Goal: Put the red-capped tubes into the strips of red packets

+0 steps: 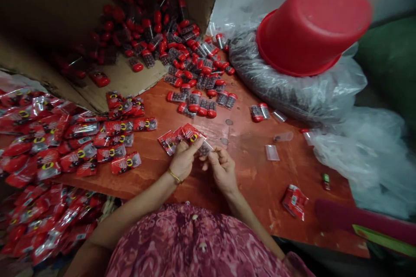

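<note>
Near the middle of the table, my left hand (182, 162) is closed on a red printed packet (191, 132) with a clear lower part. My right hand (223, 169) pinches the clear end of that same packet, where dark beads in a see-through tube (205, 149) show. Partly under my left fingers lie more red packets (169, 140), their lower edges hidden by the hand. Beyond both hands, a loose group of clear tubes with red caps and dark beads (203, 106) rests on the tabletop.
A cardboard box (143, 75) on its side spills many red-capped tubes. Filled red packets (78, 156) pile up at left. At right are an upturned red bucket (312, 30) on a plastic bag of dark beads (279, 82), loose clear pieces (272, 152), and a crumpled red packet (295, 201).
</note>
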Demonstrator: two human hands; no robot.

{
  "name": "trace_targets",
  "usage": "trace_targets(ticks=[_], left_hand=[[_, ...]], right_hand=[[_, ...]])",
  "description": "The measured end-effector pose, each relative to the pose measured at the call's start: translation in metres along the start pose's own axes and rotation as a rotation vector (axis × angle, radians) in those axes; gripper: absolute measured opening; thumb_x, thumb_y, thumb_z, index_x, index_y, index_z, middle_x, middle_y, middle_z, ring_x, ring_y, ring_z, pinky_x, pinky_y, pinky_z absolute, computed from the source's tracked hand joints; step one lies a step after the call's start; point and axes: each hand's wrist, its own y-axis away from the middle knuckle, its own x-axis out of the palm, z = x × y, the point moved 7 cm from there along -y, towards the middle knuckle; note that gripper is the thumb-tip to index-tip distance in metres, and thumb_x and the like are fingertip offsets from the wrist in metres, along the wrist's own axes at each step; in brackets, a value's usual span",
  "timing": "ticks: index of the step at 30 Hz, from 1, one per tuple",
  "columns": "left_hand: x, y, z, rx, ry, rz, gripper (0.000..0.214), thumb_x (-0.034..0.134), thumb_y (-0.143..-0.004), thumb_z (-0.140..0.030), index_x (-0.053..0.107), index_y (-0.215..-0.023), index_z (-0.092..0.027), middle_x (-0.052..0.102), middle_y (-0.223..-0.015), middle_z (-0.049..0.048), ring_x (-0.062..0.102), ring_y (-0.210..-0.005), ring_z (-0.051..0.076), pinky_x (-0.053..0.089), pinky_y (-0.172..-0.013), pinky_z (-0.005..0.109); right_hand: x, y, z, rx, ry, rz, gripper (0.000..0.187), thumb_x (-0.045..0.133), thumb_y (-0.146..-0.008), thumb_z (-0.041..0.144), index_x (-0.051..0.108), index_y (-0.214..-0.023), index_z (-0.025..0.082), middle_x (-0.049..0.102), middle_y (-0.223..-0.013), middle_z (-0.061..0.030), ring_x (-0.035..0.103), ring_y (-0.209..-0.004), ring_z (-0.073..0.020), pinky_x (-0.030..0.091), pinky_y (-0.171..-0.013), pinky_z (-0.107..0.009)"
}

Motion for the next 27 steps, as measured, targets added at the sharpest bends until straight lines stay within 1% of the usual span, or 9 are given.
trace_targets(ticks=[7,11,13,16,18,20,21,23,27], left_hand=[[-0.002,0.005,0.008,0.001,-0.112,0.010,0.034,0.073,-0.060,-0.042,0.058,-0.056,-0.012,0.049,-0.046,-0.0036,0.039,-0.038,0.005,0.029,-0.033,0.018],[-0.003,0.003,0.002,0.019,-0.052,-0.017,0.028,0.073,-0.062,-0.036,0.060,-0.058,-0.012,0.052,-0.048,-0.0033,0.046,-0.042,0.006,0.037,-0.040,0.018],[-0.015,-0.001,-0.010,-0.017,0.019,-0.099,0.018,0.073,-0.064,-0.029,0.063,-0.065,-0.013,0.062,-0.058,-0.0004,0.058,-0.055,0.009,0.046,-0.053,0.018],[-0.053,-0.006,-0.047,0.003,0.171,-0.324,0.013,0.061,-0.077,-0.029,0.064,-0.073,-0.017,0.070,-0.082,0.0028,0.065,-0.082,0.012,0.049,-0.076,0.022],[-0.084,-0.005,-0.079,0.167,0.261,-0.482,0.034,0.046,-0.084,-0.046,0.063,-0.073,-0.019,0.070,-0.093,0.0043,0.063,-0.094,0.012,0.048,-0.082,0.023],[-0.102,-0.004,-0.100,0.291,0.246,-0.498,0.055,0.033,-0.081,-0.063,0.064,-0.077,-0.018,0.067,-0.106,0.0088,0.059,-0.104,0.015,0.047,-0.087,0.025],[-0.105,-0.004,-0.102,0.312,0.181,-0.481,0.059,0.032,-0.078,-0.067,0.064,-0.080,-0.017,0.065,-0.110,0.0107,0.058,-0.107,0.017,0.046,-0.089,0.028],[-0.099,-0.004,-0.095,0.307,-0.085,-0.423,0.057,0.042,-0.073,-0.067,0.065,-0.088,-0.016,0.064,-0.113,0.0129,0.059,-0.107,0.021,0.045,-0.092,0.036],[-0.054,-0.005,-0.064,0.434,-1.068,-0.193,0.045,0.063,-0.068,-0.050,0.067,-0.099,-0.017,0.060,-0.120,0.0141,0.048,-0.119,0.031,0.030,-0.103,0.049]], right_hand=[[0.015,-0.011,-0.004,0.080,-0.053,0.042,0.033,0.059,-0.074,0.051,0.050,-0.080,0.020,0.057,-0.056,0.0053,0.050,-0.037,-0.0073,0.043,-0.042,-0.021],[0.018,-0.025,-0.003,0.028,0.130,0.076,0.035,0.052,-0.077,0.054,0.049,-0.071,0.019,0.055,-0.054,0.0031,0.050,-0.041,-0.0095,0.043,-0.043,-0.022],[-0.001,-0.044,0.010,-0.106,0.388,0.013,0.036,0.052,-0.076,0.055,0.053,-0.071,0.019,0.059,-0.061,-0.0014,0.055,-0.052,-0.0135,0.046,-0.052,-0.027],[-0.064,-0.081,0.041,-0.330,0.939,-0.333,0.041,0.053,-0.076,0.051,0.059,-0.097,0.016,0.063,-0.099,-0.0143,0.056,-0.091,-0.0253,0.044,-0.082,-0.042],[-0.109,-0.106,0.049,-0.287,1.199,-0.526,0.047,0.047,-0.080,0.045,0.054,-0.110,0.010,0.054,-0.119,-0.0217,0.046,-0.109,-0.0329,0.033,-0.093,-0.053],[-0.141,-0.123,0.044,-0.166,1.331,-0.601,0.047,0.043,-0.082,0.038,0.050,-0.116,0.007,0.048,-0.127,-0.0243,0.038,-0.117,-0.0374,0.026,-0.094,-0.060],[-0.146,-0.128,0.039,-0.143,1.365,-0.568,0.046,0.043,-0.082,0.035,0.049,-0.118,0.006,0.048,-0.127,-0.0239,0.036,-0.119,-0.0380,0.024,-0.094,-0.062],[-0.138,-0.124,0.028,-0.172,1.384,-0.452,0.041,0.040,-0.083,0.028,0.048,-0.118,0.009,0.052,-0.124,-0.0209,0.038,-0.119,-0.0357,0.024,-0.096,-0.061],[-0.087,-0.079,0.010,-0.357,1.317,-0.135,0.035,0.036,-0.085,0.021,0.049,-0.117,0.018,0.056,-0.123,-0.0115,0.039,-0.122,-0.0301,0.024,-0.100,-0.058]])
